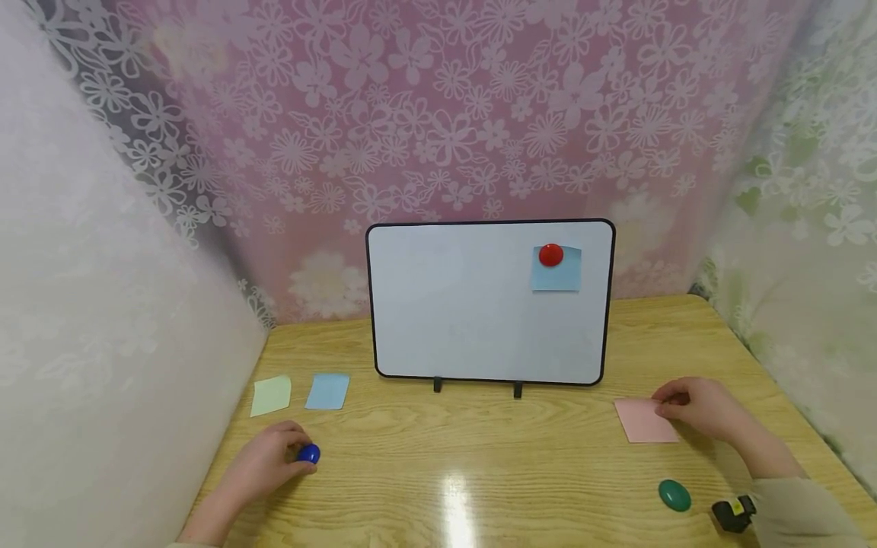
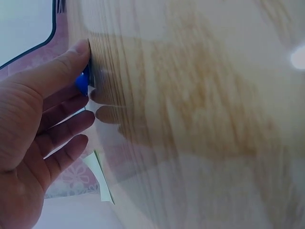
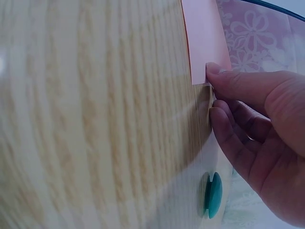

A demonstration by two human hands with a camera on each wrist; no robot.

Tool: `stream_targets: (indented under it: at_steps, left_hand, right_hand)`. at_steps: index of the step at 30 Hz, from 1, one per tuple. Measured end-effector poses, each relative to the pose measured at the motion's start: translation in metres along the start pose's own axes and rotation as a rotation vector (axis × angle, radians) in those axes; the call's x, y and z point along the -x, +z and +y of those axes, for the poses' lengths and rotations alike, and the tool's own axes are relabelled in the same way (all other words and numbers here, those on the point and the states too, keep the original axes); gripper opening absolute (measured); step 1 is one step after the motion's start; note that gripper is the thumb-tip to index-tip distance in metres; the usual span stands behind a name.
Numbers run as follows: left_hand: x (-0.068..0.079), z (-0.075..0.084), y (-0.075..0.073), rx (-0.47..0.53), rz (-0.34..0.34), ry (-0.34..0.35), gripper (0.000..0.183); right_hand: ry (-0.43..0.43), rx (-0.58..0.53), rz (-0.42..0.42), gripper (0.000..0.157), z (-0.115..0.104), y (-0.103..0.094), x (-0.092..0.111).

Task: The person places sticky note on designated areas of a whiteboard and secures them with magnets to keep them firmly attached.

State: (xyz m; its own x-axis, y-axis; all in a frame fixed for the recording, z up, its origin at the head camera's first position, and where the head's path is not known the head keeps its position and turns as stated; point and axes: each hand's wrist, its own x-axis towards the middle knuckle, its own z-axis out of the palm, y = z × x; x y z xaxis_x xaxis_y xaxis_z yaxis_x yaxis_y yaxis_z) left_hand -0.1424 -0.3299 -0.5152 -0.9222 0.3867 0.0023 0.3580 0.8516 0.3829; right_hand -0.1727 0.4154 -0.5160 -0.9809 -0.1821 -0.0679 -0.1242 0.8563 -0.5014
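At the left of the table my left hand (image 1: 263, 460) pinches a round blue magnet (image 1: 310, 454) between thumb and fingers, low over the wood. The left wrist view shows the blue magnet (image 2: 82, 83) partly hidden behind the thumb. On the right, my right hand (image 1: 706, 411) holds the right edge of a pink sticky note (image 1: 639, 423), which lies on the table. Thumb and fingertips meet at that edge of the pink note (image 3: 205, 38) in the right wrist view. A green magnet (image 1: 674, 495) lies nearer me than the right hand.
A whiteboard (image 1: 466, 304) stands at the back on two black feet, with a blue sticky note (image 1: 556, 280) under a red magnet (image 1: 551, 255). Pale green (image 1: 271, 396) and blue sticky notes (image 1: 327, 391) lie at left. A small black-and-yellow object (image 1: 733, 514) sits by the right sleeve.
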Motion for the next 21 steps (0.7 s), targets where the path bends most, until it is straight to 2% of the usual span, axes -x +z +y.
stream_targets:
  at_steps: [3, 14, 21]
  left_hand:
    - [-0.0011, -0.0012, 0.0008, 0.015, 0.01, 0.006, 0.029]
    - [-0.0053, 0.0023, -0.0002, 0.039, 0.035, -0.037, 0.03]
    - [-0.0061, 0.0045, -0.0015, 0.03, 0.036, -0.04, 0.032]
  right_hand:
    - [-0.002, 0.002, 0.002, 0.016, 0.001, 0.0006, 0.0004]
    - [-0.004, -0.014, 0.026, 0.01, 0.0006, 0.0033, 0.0037]
    - [0.012, -0.038, 0.044, 0.013, -0.002, 0.002, 0.0069]
